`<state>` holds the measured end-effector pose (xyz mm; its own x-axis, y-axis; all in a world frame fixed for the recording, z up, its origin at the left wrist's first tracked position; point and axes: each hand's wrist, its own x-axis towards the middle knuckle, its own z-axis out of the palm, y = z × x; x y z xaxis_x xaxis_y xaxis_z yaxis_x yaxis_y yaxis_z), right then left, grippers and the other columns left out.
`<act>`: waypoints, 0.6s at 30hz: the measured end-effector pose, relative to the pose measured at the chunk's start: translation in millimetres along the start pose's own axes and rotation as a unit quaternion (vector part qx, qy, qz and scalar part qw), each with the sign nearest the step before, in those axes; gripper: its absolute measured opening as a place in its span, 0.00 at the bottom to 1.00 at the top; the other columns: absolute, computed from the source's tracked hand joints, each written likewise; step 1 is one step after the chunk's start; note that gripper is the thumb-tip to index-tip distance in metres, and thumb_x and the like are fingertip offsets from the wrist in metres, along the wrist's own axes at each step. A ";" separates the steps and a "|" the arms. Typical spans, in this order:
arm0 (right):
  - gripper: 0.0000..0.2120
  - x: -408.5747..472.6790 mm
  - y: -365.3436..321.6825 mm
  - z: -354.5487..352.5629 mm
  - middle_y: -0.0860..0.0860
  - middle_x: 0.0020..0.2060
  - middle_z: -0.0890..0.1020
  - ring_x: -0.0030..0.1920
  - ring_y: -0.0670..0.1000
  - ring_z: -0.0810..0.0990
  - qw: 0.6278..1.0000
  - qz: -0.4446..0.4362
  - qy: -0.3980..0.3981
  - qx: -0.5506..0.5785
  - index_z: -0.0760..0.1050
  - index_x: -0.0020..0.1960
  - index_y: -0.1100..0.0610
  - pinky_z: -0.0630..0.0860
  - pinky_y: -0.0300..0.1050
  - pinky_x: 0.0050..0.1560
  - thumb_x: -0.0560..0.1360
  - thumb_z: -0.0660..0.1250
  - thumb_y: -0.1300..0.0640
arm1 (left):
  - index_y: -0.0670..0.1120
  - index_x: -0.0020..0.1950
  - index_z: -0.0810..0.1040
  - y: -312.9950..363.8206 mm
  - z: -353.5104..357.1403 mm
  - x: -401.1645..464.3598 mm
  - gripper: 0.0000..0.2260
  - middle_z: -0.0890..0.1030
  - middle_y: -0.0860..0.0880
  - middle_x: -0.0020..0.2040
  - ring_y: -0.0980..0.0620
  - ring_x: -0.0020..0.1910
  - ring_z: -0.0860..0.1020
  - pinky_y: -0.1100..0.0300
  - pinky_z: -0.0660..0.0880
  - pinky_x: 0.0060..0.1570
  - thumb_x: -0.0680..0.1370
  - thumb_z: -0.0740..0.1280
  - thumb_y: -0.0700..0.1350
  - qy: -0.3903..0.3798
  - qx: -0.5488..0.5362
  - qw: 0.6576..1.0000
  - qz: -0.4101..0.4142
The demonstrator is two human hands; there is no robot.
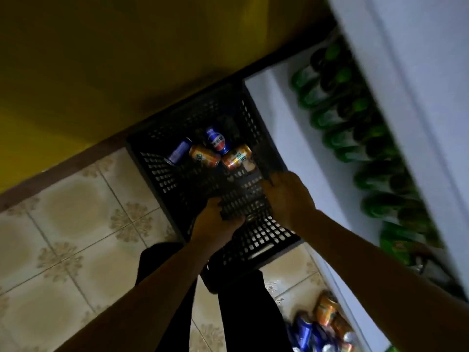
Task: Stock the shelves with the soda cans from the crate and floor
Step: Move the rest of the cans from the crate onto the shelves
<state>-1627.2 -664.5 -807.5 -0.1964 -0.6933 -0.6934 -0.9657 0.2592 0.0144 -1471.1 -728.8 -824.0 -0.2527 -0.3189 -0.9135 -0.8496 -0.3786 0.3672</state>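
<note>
Crate [177, 174] on floor [63, 212] beside shelf [279, 123]; near wall clasped by left hand [215, 224] and right hand [286, 196], each grip curled on its rim. Four cans [218, 141] lying loose inside, more cans on floor [327, 318]. Likely light, rigid, smooth, prone to rolling; best grasped round the body.

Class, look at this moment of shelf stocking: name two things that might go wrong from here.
1. Both hands, left hand and right hand, grip the crate wall; if it tips, the loose cans inside may roll out.
2. The cans on the floor lie near the person's legs and might be kicked.
</note>
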 end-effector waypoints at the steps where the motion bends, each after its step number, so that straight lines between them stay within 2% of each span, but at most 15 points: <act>1: 0.36 25.7 0.7 15.9 0.61 0.58 0.78 0.57 0.63 0.78 1.000 0.005 0.009 0.008 0.75 0.63 0.60 0.73 0.56 0.61 0.56 0.80 0.57 | 0.43 0.71 0.64 0.7 8.4 29.4 0.37 0.74 0.44 0.63 0.44 0.64 0.73 0.48 0.71 0.63 0.67 0.76 0.51 -0.004 -0.018 1.000 0.001; 3: 0.33 69.2 -0.6 49.4 0.59 0.66 0.71 0.66 0.61 0.70 1.000 -0.002 -0.020 0.012 0.66 0.70 0.57 0.64 0.54 0.69 0.68 0.73 0.59 | 0.43 0.69 0.67 -2.0 22.8 88.2 0.35 0.76 0.47 0.61 0.44 0.60 0.76 0.50 0.73 0.61 0.66 0.76 0.50 0.003 -0.048 0.999 -0.013; 4: 0.31 92.5 0.5 66.7 0.58 0.68 0.69 0.68 0.60 0.67 0.999 -0.001 -0.031 0.030 0.64 0.72 0.56 0.62 0.53 0.70 0.71 0.70 0.60 | 0.43 0.69 0.68 -2.9 28.9 116.3 0.32 0.77 0.47 0.60 0.46 0.58 0.77 0.53 0.74 0.58 0.68 0.75 0.48 0.007 -0.058 0.998 -0.023; 7: 0.31 154.9 -5.3 109.8 0.57 0.68 0.69 0.68 0.59 0.67 0.998 0.015 -0.034 0.058 0.62 0.72 0.55 0.66 0.53 0.67 0.73 0.70 0.56 | 0.45 0.59 0.76 -10.4 46.7 191.3 0.15 0.80 0.51 0.54 0.55 0.46 0.78 0.67 0.72 0.39 0.73 0.71 0.45 0.020 -0.088 0.995 -0.039; 8: 0.32 172.4 -8.3 121.9 0.57 0.68 0.68 0.69 0.59 0.66 0.998 0.016 -0.038 0.057 0.60 0.72 0.55 0.67 0.54 0.66 0.73 0.70 0.56 | 0.45 0.57 0.76 -13.6 52.3 211.5 0.12 0.80 0.50 0.54 0.55 0.46 0.78 0.69 0.70 0.37 0.74 0.70 0.43 0.018 -0.113 0.993 -0.040; 11: 0.36 215.2 -9.7 152.1 0.58 0.72 0.62 0.72 0.60 0.61 0.999 0.018 -0.023 0.035 0.56 0.75 0.55 0.64 0.53 0.69 0.73 0.70 0.56 | 0.44 0.54 0.77 -20.5 60.8 258.7 0.08 0.80 0.47 0.54 0.48 0.55 0.77 0.63 0.71 0.44 0.76 0.67 0.38 0.018 -0.179 0.982 -0.052; 14: 0.39 252.5 -3.5 167.4 0.59 0.75 0.57 0.75 0.61 0.54 0.999 0.005 0.025 0.027 0.53 0.77 0.57 0.57 0.53 0.74 0.72 0.71 0.56 | 0.37 0.64 0.73 -25.9 59.7 291.1 0.15 0.76 0.41 0.62 0.44 0.62 0.74 0.59 0.70 0.55 0.78 0.64 0.36 0.014 -0.234 0.971 -0.047; 16: 0.37 276.1 1.1 174.4 0.60 0.75 0.57 0.75 0.61 0.53 1.000 -0.007 0.017 -0.023 0.53 0.76 0.60 0.51 0.53 0.75 0.73 0.69 0.57 | 0.37 0.67 0.71 -32.9 63.1 309.2 0.17 0.76 0.40 0.64 0.44 0.64 0.74 0.56 0.70 0.58 0.79 0.63 0.37 0.009 -0.262 0.964 -0.032; 18: 0.34 295.3 5.3 179.3 0.60 0.73 0.60 0.74 0.61 0.56 0.999 0.006 0.009 -0.046 0.55 0.74 0.61 0.50 0.53 0.75 0.74 0.68 0.60 | 0.38 0.68 0.71 -37.2 64.8 317.1 0.18 0.76 0.41 0.65 0.42 0.64 0.74 0.52 0.70 0.60 0.78 0.65 0.38 0.012 -0.291 0.956 -0.032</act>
<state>-1659.9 -747.3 -1141.4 -0.2106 -0.7021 -0.6802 -0.9746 0.2049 0.0903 -1549.6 -759.5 -1138.7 -0.1929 -0.2965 -0.9354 -0.4593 -0.8151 0.3531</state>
